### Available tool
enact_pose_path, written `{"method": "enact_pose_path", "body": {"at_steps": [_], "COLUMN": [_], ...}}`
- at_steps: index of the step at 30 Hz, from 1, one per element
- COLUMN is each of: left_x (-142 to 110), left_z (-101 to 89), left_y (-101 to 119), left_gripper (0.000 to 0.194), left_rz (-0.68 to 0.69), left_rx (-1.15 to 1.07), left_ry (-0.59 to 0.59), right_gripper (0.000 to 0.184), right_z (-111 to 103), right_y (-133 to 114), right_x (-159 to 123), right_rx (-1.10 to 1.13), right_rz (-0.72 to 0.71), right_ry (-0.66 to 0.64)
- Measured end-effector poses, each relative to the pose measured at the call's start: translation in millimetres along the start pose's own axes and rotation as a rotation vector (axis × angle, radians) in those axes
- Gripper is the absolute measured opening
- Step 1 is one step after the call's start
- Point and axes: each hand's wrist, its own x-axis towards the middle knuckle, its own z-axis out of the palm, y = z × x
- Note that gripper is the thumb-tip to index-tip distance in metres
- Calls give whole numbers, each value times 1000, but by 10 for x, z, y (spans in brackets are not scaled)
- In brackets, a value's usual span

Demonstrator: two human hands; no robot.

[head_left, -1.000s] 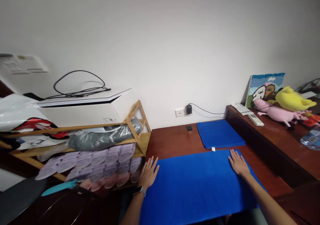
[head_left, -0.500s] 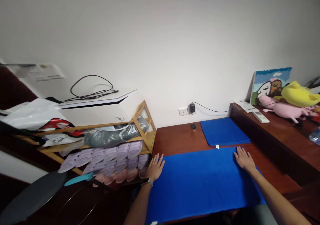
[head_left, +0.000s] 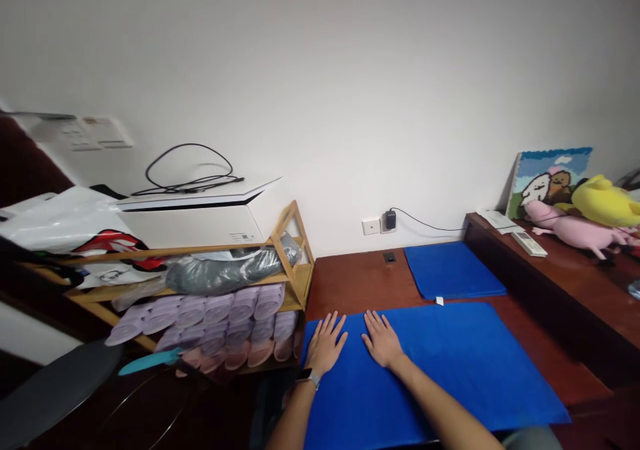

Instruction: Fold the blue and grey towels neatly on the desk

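Note:
A large blue cloth point(head_left: 450, 357) lies spread flat over the front of the reddish-brown desk point(head_left: 350, 283). Near its far left corner my left hand point(head_left: 326, 345) rests palm down, fingers spread, with a watch on the wrist. My right hand point(head_left: 383, 340) lies flat on the same cloth a short way to the right, close to the far edge, fingers stretched out. Behind the large cloth, a smaller blue cloth point(head_left: 453, 270) lies flat, its white tag at the near edge. Neither hand grips anything.
On the left, a wooden rack point(head_left: 295, 263) holds a white box point(head_left: 200, 227), plastic bags and rows of purple slippers point(head_left: 220, 310). To the right, a raised ledge point(head_left: 565, 290) carries a remote point(head_left: 529, 244), plush toys and a dog picture. A charger point(head_left: 390, 220) is plugged into the wall.
My right hand has moved left across the large cloth, from its far right corner to beside my left hand. My left hand has moved slightly inward onto the cloth. The view has shifted.

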Motion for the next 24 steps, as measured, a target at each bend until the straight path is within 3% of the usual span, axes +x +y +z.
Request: {"method": "enact_pose_path", "body": {"at_steps": [3,9,12,15,20,22,24], "left_x": [6,39,50,44,66,150,292], "left_z": [-21,-31,-42,-63,-90,-73,-19], "left_y": [-53,-41,-23,-40,7,237,668], "left_gripper": [59,59,58,58,58,58,59], "left_rz": [-5,-12,-22,-27,-8,34,106], "left_rx": [10,20,32,43,62,43,-5], "left_ry": [10,0,-7,-25,-13,49,95], "right_gripper": [70,75,76,77,77,74,71], "right_z": [-212,-798,-933,-968,-991,-972,-913], "right_y": [663,2536,3067,3191,3002,2813,2544], "right_x": [-268,-1185,-1441,-1501,-1425,-1339,-1208], "right_rx": [-49,-194,-220,-224,-233,-253,-259], "right_rz": [117,561,666,681,680,632,506], "right_ry": [25,79,107,103,123,156,208]}}
